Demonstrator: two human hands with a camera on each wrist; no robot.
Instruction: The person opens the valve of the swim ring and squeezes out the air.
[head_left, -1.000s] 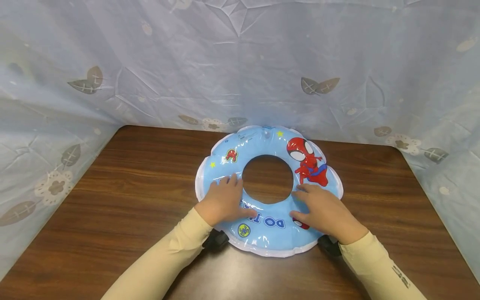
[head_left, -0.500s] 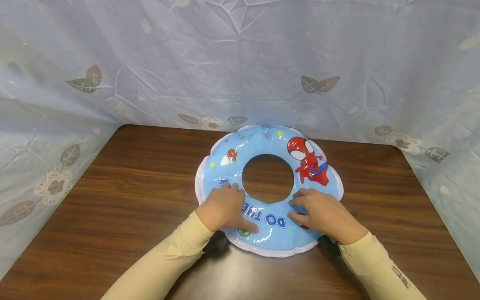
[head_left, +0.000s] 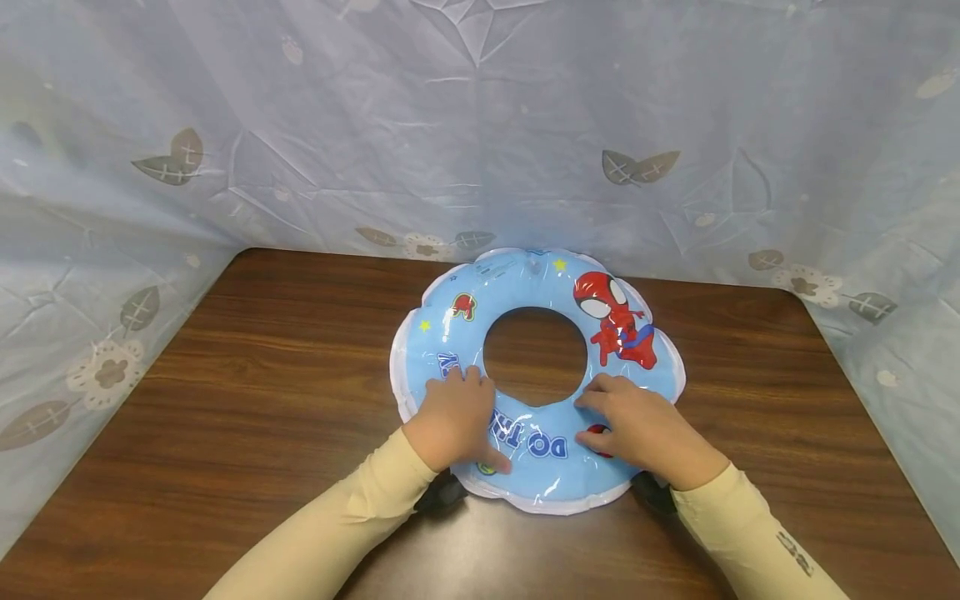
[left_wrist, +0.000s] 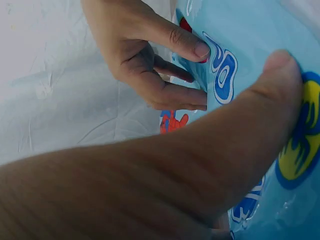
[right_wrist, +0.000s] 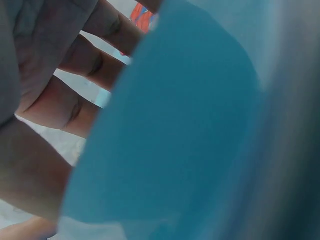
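Observation:
A blue inflatable swim ring (head_left: 517, 287) with a white scalloped edge lies flat on the table. It carries a red cartoon figure, stars and blue letters. My left hand (head_left: 453, 421) grips its near-left part, fingers bent toward the centre hole and thumb spread on the near side; the fingertips are hidden in the head view. Across the near-right part, my right hand (head_left: 648, 425) holds the tube between thumb and bent fingers. The left wrist view shows the right hand (left_wrist: 145, 60) with a bulge of the swim ring between thumb and fingers. Blue vinyl hides the right fingertips in the right wrist view.
The brown wooden table (head_left: 300, 350) extends on both sides of the ring. A pale curtain (head_left: 480, 125) with leaf and flower prints hangs behind the table and along both sides. The ring's far edge lies close to it.
My left hand has drawn slightly nearer, its fingers more bent, uncovering more letters. The right hand's fingers have also bent a little more. The ring has hardly moved.

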